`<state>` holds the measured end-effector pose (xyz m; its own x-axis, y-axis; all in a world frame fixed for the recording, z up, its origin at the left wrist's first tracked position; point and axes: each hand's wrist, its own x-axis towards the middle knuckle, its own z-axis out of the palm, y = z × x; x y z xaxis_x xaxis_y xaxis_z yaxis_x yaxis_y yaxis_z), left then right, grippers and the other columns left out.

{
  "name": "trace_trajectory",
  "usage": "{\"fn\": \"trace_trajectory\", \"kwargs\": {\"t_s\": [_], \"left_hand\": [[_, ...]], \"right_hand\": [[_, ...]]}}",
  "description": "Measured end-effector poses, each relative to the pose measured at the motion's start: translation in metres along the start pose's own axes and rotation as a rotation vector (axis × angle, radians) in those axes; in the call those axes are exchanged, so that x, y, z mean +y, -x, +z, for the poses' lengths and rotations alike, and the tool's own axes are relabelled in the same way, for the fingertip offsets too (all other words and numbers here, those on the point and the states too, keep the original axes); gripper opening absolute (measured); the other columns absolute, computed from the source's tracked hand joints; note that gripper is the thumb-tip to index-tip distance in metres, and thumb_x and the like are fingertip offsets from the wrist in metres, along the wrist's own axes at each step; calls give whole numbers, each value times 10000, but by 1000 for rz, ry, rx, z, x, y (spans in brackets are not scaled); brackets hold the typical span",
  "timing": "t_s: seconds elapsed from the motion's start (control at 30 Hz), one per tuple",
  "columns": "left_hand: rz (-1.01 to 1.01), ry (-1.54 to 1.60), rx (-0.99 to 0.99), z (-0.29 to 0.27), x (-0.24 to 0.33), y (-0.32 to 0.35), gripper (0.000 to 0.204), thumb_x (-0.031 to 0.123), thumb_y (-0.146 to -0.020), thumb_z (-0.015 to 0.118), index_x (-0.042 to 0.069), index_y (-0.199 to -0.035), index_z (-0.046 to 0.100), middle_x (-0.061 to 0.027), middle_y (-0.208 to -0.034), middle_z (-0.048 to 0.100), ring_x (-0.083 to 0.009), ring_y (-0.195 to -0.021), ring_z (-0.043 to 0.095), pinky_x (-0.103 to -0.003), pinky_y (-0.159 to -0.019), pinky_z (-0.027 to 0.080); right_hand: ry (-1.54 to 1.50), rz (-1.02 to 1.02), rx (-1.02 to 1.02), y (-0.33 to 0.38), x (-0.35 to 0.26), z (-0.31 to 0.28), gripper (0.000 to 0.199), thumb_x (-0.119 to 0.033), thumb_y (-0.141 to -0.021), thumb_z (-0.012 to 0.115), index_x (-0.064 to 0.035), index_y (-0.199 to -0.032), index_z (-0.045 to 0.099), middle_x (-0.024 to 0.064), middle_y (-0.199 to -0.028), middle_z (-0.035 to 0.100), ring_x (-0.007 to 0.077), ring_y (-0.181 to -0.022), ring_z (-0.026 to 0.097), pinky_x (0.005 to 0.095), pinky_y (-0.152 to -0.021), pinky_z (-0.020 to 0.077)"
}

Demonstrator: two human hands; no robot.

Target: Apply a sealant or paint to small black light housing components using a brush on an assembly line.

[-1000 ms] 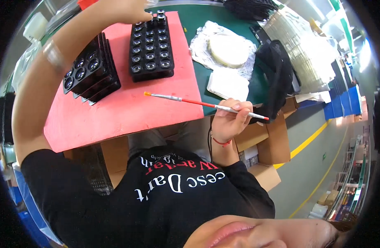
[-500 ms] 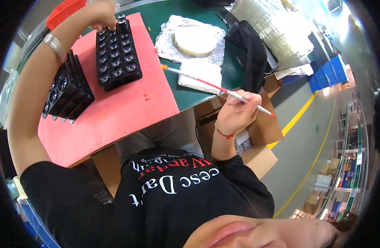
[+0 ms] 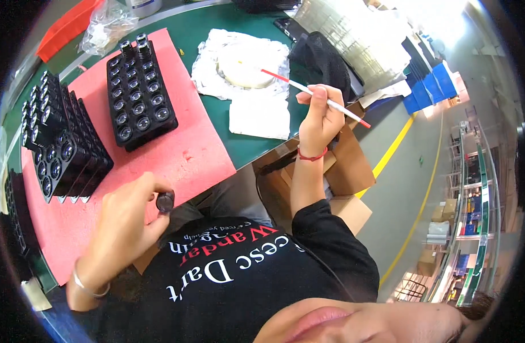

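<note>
Head view: lensed pieces (image 3: 138, 107) are held in the upper-left black tray (image 3: 151, 135). A dark cylinder (image 3: 166, 201) is pinched end-on at lower left by the left grip (image 3: 128, 211); a brush (image 3: 299, 87) slanting toward upper left is clasped by the right grip (image 3: 322, 111).

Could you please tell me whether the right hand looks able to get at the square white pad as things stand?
Probably yes: the square white pad lies just left of the right hand, with nothing visible on top or between them, though the thin brush occupies that hand.
</note>
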<state>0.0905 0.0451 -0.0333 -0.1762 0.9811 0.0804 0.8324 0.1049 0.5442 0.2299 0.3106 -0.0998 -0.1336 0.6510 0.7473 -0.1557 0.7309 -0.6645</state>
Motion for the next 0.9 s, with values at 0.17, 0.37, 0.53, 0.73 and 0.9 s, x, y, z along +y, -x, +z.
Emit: {"fn": "trace_trajectory", "kwargs": {"t_s": [0.17, 0.37, 0.53, 0.73, 0.9], "left_hand": [[-417, 747, 285, 36, -32, 21, 252, -52, -692, 560, -6, -939, 535, -57, -867, 582, -111, -843, 559, -233, -776, 440], [-358, 872, 601, 47, -41, 30, 343, -66, -717, 560, -21, -1055, 515, -39, -903, 553, -101, -848, 533, -218, -751, 441], [-389, 963, 547, 44, -43, 33, 318, -63, -706, 575, -43, -1017, 513, -48, -891, 552, -103, -847, 527, -219, -739, 435], [-390, 1007, 558, 46, -44, 33, 291, -51, -693, 593, -41, -973, 516, -42, -862, 547, -92, -802, 522, -216, -727, 423], [-395, 1000, 580, 43, -39, 33, 280, -53, -686, 587, -39, -957, 519, -40, -850, 542, -90, -785, 516, -216, -727, 421]], "right_hand": [[51, -46, -61, 2, 9, 5, 209, -165, -867, 451, 18, -782, 508, 56, -611, 542, 94, -543, 518, 196, -535, 430], [99, -50, -85, 1, 3, 7, 220, -169, -867, 450, 7, -746, 500, 46, -582, 518, 86, -519, 494, 190, -503, 399], [-130, 159, 48, -9, 1, 2, 247, -193, -879, 416, -5, -740, 496, 50, -567, 497, 104, -491, 483, 204, -456, 385], [-208, 145, 284, -8, 5, -2, 264, -221, -881, 411, -5, -750, 488, 62, -551, 497, 122, -484, 483, 214, -462, 398], [147, -78, -32, 3, -3, -3, 198, -141, -870, 427, 13, -759, 483, 84, -595, 519, 119, -532, 500, 217, -513, 410]]}}
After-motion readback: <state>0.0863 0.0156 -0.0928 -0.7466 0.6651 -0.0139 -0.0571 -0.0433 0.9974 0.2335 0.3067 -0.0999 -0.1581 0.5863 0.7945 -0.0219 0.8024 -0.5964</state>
